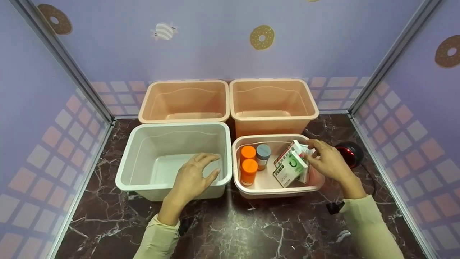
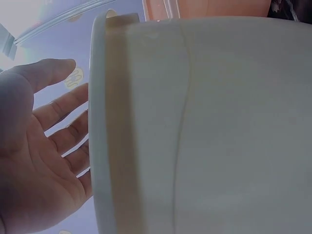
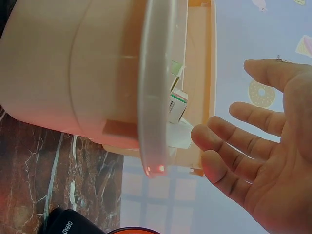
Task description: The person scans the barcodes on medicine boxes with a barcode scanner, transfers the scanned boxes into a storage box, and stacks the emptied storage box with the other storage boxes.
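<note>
My left hand (image 1: 194, 176) hovers over the front right part of a pale grey-white bin (image 1: 172, 187), fingers relaxed and holding nothing. In the left wrist view its palm and fingers look loosely spread beside the rim. On the right, a smaller pale pink bin (image 1: 273, 191) holds several medicine boxes, with a green-and-white medicine box (image 1: 287, 171) on top. Two bottles with orange caps (image 1: 249, 166) and one bottle with a grey cap (image 1: 263, 151) stand at its left. My right hand (image 1: 327, 160) is above that bin's right rim, close to the boxes; the right wrist view shows it spread and bare.
Two orange-pink bins, a left one (image 1: 185, 121) and a right one (image 1: 273, 124), stand behind against the patterned wall (image 1: 215, 43). A black device with a red light (image 1: 349, 154) sits right of the pink bin, its cable (image 1: 372, 178) running along the dark marbled table (image 1: 230, 230).
</note>
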Demonstrator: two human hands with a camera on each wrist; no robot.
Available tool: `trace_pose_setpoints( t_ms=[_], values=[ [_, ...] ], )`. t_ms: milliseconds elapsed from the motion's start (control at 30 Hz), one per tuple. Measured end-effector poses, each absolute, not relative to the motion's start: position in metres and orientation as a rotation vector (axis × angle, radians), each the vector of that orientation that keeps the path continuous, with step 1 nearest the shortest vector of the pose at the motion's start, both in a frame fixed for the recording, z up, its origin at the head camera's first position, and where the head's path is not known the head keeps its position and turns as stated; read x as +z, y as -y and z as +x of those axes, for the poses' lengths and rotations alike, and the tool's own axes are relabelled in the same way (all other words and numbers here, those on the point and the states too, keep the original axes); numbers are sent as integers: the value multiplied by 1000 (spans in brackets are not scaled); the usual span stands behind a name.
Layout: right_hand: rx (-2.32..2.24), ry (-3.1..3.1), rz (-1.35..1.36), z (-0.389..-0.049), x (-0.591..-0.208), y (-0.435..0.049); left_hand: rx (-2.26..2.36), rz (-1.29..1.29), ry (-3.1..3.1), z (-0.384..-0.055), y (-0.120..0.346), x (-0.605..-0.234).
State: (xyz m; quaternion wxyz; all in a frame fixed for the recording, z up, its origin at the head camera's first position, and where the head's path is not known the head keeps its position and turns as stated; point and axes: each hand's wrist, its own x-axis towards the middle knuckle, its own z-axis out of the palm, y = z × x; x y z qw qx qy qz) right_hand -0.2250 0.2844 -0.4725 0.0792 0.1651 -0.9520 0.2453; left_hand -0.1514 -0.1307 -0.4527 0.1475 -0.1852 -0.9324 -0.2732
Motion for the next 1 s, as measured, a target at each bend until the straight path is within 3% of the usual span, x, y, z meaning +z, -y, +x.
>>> trace_pose_setpoints(
  t_ms=[1000],
  values=[
    [811,2894,457,-224,-481,-289,-833,-687,2656,-149,105,-460]
  ],
)
